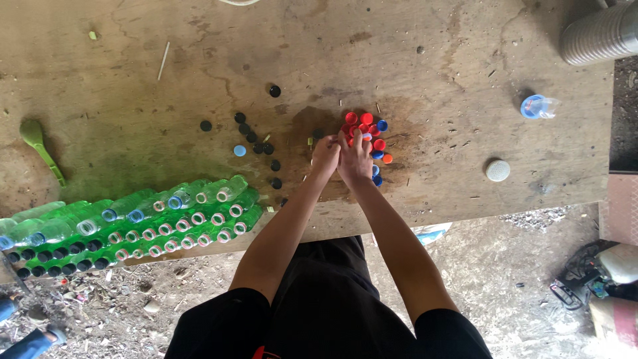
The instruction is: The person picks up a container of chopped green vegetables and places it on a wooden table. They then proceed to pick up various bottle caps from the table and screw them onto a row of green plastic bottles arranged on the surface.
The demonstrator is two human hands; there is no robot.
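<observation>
We see a small heap of plastic bottle caps (pixel 367 126), mostly red with a few blue ones at its right edge and one orange cap at the lower right. They lie loose and tightly clustered on a worn, stained wooden table (pixel 432 60), near its front edge, right of centre. Our two hands partly cover the heap's near side.
</observation>
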